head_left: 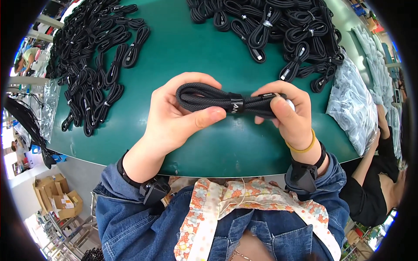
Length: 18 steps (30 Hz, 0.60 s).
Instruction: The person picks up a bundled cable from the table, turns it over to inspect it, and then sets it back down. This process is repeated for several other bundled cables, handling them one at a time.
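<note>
Between my two hands, above the near part of the green table, is a coiled black braided cable [204, 96]. A black strap [236, 103] with white marking wraps round the middle of the coil. My left hand [174, 111] is closed on the looped end, its thumb along the near side. My right hand [291, 108] pinches the other end, where a dark connector [266, 95] lies along the bundle. A small white part [290, 105] shows beside the right fingers. The fingers behind the coil are partly hidden.
Piles of similar coiled cables lie on the green table [183, 48], one at the left [93, 65] and one at the far right [300, 30]. Clear plastic bags [352, 104] sit at the right, near another person's arm [365, 161]. Cardboard boxes [56, 195] stand lower left.
</note>
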Available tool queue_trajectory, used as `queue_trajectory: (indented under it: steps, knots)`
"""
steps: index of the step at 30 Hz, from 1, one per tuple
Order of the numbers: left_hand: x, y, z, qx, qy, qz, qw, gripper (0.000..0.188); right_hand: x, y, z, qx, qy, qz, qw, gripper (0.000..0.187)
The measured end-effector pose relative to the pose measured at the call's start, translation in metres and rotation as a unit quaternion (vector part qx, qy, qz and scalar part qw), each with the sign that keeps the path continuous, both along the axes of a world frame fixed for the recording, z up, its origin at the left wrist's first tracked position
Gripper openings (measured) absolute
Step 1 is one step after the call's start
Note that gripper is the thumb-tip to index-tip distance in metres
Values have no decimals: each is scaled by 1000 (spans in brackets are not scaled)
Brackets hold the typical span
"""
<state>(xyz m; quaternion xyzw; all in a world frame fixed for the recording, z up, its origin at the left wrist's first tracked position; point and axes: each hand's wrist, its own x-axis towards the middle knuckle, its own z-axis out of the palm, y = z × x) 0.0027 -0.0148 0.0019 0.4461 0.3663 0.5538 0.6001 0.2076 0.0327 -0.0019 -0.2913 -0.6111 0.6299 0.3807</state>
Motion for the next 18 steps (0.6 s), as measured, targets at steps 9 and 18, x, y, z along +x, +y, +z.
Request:
queue_trajectory:
  steps: [9, 18]
  knots:
    - [3, 1, -7, -37, 19, -1, 999, 26, -7, 0, 7, -214, -14, -49, 976, 34]
    - [10, 3, -2, 41, 203, 39, 977, 23, -6, 10, 3, -338, 38, 19, 940, 46]
